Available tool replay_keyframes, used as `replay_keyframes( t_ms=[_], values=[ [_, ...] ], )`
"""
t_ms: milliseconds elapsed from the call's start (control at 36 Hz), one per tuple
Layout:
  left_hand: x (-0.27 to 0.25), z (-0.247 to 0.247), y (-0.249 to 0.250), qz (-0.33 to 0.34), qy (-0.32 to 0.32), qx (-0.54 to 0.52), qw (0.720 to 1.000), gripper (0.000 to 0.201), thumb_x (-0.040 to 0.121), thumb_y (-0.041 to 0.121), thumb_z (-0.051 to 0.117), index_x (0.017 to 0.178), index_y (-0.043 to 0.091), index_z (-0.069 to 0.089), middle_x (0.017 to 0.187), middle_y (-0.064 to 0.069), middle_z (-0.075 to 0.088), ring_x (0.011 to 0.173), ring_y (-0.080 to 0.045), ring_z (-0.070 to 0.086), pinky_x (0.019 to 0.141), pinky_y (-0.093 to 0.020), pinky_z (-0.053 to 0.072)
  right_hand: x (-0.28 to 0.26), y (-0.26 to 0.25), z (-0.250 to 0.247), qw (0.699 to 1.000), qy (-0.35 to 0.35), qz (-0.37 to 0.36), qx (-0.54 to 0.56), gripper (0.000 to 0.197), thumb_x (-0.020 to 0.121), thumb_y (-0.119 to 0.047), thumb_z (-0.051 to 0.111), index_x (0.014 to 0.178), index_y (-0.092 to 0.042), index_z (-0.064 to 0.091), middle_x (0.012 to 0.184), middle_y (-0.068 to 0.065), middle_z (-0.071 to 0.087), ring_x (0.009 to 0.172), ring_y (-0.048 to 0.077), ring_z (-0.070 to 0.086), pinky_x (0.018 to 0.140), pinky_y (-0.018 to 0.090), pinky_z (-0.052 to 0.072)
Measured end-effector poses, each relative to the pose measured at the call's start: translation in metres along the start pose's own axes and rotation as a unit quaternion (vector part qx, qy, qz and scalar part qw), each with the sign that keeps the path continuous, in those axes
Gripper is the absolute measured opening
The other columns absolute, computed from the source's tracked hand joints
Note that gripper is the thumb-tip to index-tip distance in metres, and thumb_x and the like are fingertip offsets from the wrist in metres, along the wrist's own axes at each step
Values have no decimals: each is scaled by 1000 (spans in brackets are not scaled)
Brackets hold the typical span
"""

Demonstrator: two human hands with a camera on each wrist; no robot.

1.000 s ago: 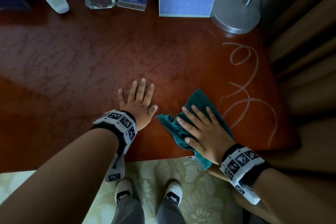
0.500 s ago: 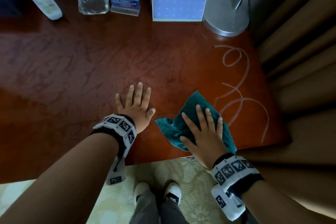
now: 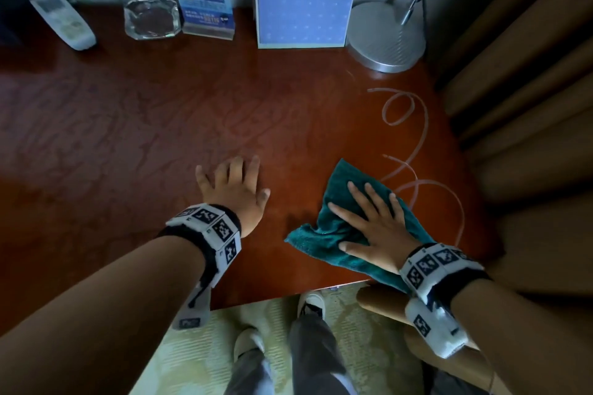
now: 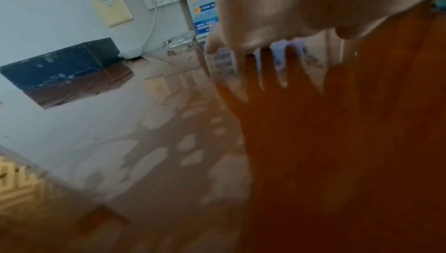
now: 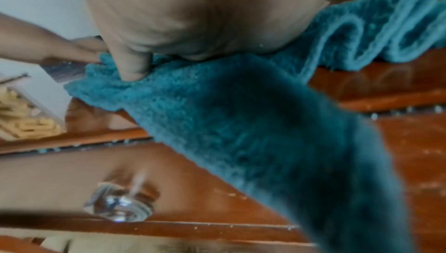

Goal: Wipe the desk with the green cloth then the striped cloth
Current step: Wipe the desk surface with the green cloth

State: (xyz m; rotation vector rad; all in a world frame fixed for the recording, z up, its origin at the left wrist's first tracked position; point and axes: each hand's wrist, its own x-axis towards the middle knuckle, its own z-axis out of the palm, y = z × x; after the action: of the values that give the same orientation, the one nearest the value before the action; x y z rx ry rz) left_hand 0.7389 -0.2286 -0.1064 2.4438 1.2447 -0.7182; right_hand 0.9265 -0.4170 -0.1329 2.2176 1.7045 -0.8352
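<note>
Surface [image 3: 134, 125]: dark red wood, glossy; remote, glass ashtray, leaflet stand, calendar and lamp base lined along the far edge.

Left hand [image 3: 236, 192]: flat on the bare surface near the front edge, fingers straight and lightly spread, holding nothing.

Green cloth [image 3: 324, 234]: crumpled, at the front right corner, well apart from the left hand. Long axis runs diagonally, far corner pointing away, near corner hanging over the front edge.

Right hand [image 3: 377, 228]: palm down on the green cloth, fingers [image 3: 369, 199] straight and spread, pressing it flat, not gripping.

Loose tubing [image 3: 414, 138]: coiled just beyond the cloth's far right side.

Judgement: the unwiped expanse lies left and far of the cloth; the right hand is placed to sweep it. Striped cloth not in view.
</note>
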Motion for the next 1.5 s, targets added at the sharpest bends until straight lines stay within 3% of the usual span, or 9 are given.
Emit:
replay_keyframes(
  t_ms=[56,194,333,528,722,1000,1222,1333,1500],
  values=[
    [3,-10,10,-6,36,-12,999,61,99,47,14,149,22,-8,156,-5,2,144,-26,0,113,-60,-2,4,4,-4,1000,-6,-11,-7,67,67,-78,9,124,-68,-24,142,-20,-46,132,12,-43,109,53,-23],
    [27,-22,46,24,46,-49,997,61,100,44,15,149,23,-14,156,2,-20,144,-21,-19,111,-61,-7,9,9,-11,999,-22,-30,-25,66,67,-82,4,124,-66,-25,137,-19,-50,130,12,-45,107,52,-26],
    [49,-25,67,40,35,-44,998,62,100,45,15,147,24,-20,153,1,-31,141,-22,-26,111,-60,-11,14,14,-14,998,-9,-45,-34,65,70,-82,2,130,-65,-17,140,-18,-47,132,13,-42,106,52,-27],
    [71,-19,66,42,-10,-28,999,63,99,49,10,145,26,-26,149,0,-38,139,-22,-30,111,-59,-11,28,23,-19,996,3,-67,-52,61,75,-79,-1,131,-64,-20,142,-17,-46,132,14,-42,107,53,-25],
    [74,-13,66,40,-9,-17,999,63,97,50,7,143,26,-29,147,-1,-40,138,-24,-32,110,-60,-14,49,27,-33,995,10,-67,-69,59,75,-74,-9,126,-57,-35,138,-14,-51,131,16,-43,107,55,-23],
    [76,-13,65,43,-15,-25,999,63,97,51,7,142,27,-30,147,0,-40,138,-23,-32,109,-59,-15,96,39,-60,993,31,-69,-96,61,74,-78,-7,127,-58,-32,140,-12,-47,138,23,-34,110,59,-16],
    [76,-15,66,42,-20,-31,998,62,98,48,9,142,28,-30,147,1,-41,138,-22,-33,107,-59,-16,128,46,-81,991,45,-66,-102,61,75,-72,-4,128,-59,-29,147,-11,-39,141,25,-28,111,60,-13],
    [77,-13,66,42,-10,-29,999,63,98,47,11,143,28,-29,147,1,-41,138,-23,-32,107,-59,-16,141,44,-93,993,53,-44,-96,60,92,-64,19,138,-55,-18,155,-8,-29,142,25,-26,111,59,-13],
    [78,-9,65,46,5,-25,999,65,97,51,11,143,27,-28,149,0,-38,139,-23,-31,107,-59,-16,162,41,-106,995,78,7,-57,57,94,-61,22,142,-55,-8,156,-11,-24,143,23,-22,112,57,-12]
  ],
)
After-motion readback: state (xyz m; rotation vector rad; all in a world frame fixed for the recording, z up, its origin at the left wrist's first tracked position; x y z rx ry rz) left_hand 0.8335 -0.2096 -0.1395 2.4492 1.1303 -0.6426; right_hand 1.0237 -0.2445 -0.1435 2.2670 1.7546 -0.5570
